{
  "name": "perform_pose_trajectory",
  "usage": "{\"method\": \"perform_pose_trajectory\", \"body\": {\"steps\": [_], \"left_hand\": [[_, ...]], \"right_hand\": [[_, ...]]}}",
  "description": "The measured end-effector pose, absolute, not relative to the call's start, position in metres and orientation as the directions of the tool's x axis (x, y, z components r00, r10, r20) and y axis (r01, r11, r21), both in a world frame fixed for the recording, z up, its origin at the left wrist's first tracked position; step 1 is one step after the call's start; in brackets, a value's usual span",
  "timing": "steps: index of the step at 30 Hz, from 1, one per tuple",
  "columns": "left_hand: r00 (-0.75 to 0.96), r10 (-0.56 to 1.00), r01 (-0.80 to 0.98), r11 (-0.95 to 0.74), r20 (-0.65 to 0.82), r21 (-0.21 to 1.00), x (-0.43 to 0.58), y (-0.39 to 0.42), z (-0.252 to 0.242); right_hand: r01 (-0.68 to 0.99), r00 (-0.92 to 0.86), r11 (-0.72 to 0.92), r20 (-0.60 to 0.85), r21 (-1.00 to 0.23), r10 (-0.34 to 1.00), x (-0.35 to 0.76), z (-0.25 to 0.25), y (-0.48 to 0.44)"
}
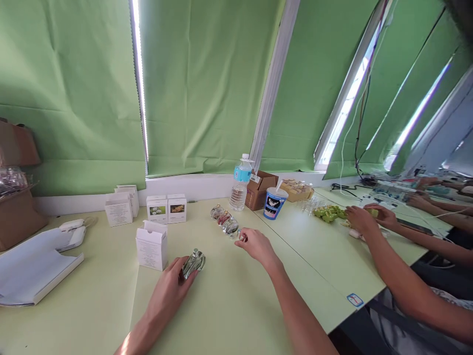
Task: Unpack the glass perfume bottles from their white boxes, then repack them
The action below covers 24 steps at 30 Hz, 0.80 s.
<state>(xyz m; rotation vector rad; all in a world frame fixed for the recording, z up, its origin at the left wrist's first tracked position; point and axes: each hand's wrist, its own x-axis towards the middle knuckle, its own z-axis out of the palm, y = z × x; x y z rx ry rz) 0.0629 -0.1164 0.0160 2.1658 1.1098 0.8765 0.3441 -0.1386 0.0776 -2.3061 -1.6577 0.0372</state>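
Note:
My left hand [176, 277] is closed around a small clear glass bottle [194, 264] with a silvery neck, tilted just above or on the table. Beside it stands a white carton [152, 248] with its top flap up. My right hand [257, 245] is pinched at the near end of a row of small glass bottles [224, 220], some with reddish contents. Something small and shiny shows at its fingertips, too small to name.
Behind are small white boxes with pictures [167, 209], more white cartons [121, 206], a water bottle [240, 183], a brown box [260, 190] and a blue cup [274, 203]. A white tray [35, 266] lies left. At right, a co-worker's hands [364, 219] handle green pieces [328, 213].

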Motion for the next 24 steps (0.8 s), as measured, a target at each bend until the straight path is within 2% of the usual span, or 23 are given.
{"method": "perform_pose_trajectory", "body": {"steps": [8,15,20,24], "left_hand": [[0.449,0.846,0.495,-0.504,0.289,0.707,0.061,-0.118,0.018],[0.443,0.843,0.49,-0.512,0.305,0.705,0.062,-0.117,0.017],[0.434,0.846,0.496,-0.511,0.309,0.702,0.062,-0.117,0.018],[0.435,0.847,0.501,-0.509,0.304,0.701,0.062,-0.117,0.019]], "right_hand": [[0.899,0.42,-0.408,0.052,-0.157,0.906,0.37,0.057,-0.129],[0.902,0.399,-0.394,-0.004,-0.175,0.917,0.379,0.05,-0.13],[0.894,0.404,-0.384,0.047,-0.23,0.914,0.38,0.056,-0.136],[0.889,0.41,-0.344,0.191,-0.301,0.892,0.366,0.075,-0.14]]}}
